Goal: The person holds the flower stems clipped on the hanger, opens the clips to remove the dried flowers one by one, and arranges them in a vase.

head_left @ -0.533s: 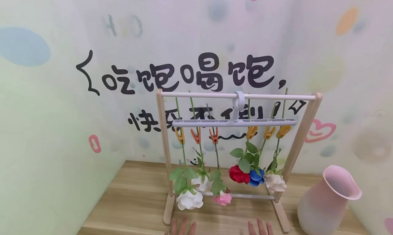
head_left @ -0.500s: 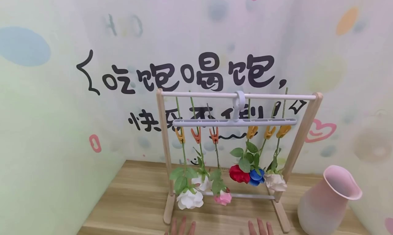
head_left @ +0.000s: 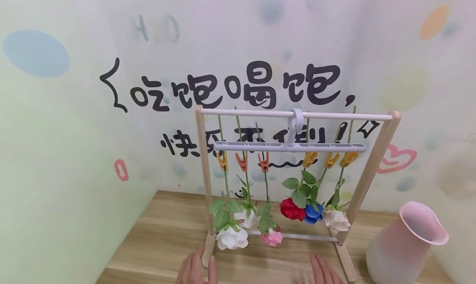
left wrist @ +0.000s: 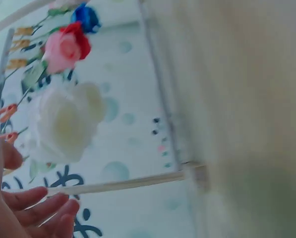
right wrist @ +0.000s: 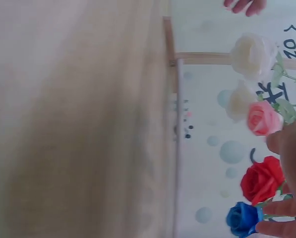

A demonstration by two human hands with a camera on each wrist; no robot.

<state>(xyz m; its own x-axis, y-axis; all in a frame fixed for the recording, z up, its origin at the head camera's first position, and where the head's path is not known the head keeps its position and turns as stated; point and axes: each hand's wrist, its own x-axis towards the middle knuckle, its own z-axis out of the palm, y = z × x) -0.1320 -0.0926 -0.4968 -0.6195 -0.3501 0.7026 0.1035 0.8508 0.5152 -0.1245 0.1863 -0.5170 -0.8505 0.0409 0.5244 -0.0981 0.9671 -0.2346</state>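
My left hand point(head_left: 194, 270) is at the front end of the rack's left wooden foot point(head_left: 209, 251), thumb apart from the fingers; contact with the foot is unclear. In the left wrist view its fingers point(left wrist: 38, 210) are relaxed and hold nothing. My right hand point(head_left: 324, 270) is low at the front, left of the right foot point(head_left: 346, 263), its thumb blurred. A pale hanger point(head_left: 256, 147) hooks over the rack's top bar point(head_left: 245, 112). Its clips hold upside-down artificial roses: large white point(head_left: 232, 237), smaller white point(head_left: 247, 218), pink point(head_left: 273, 237), red point(head_left: 292, 209), blue point(head_left: 313, 213) and cream point(head_left: 336, 218).
A pink-and-white vase point(head_left: 399, 247) stands upright to the right of the rack, near its right foot. Rack and vase share a wood-grain table point(head_left: 156, 238). Behind rises a wall covering point(head_left: 238, 36) with printed black characters and coloured spots.
My left hand has moved left and a little up, from between the feet to the left foot. The right hand has shifted slightly up and right. The head view has shifted slightly.
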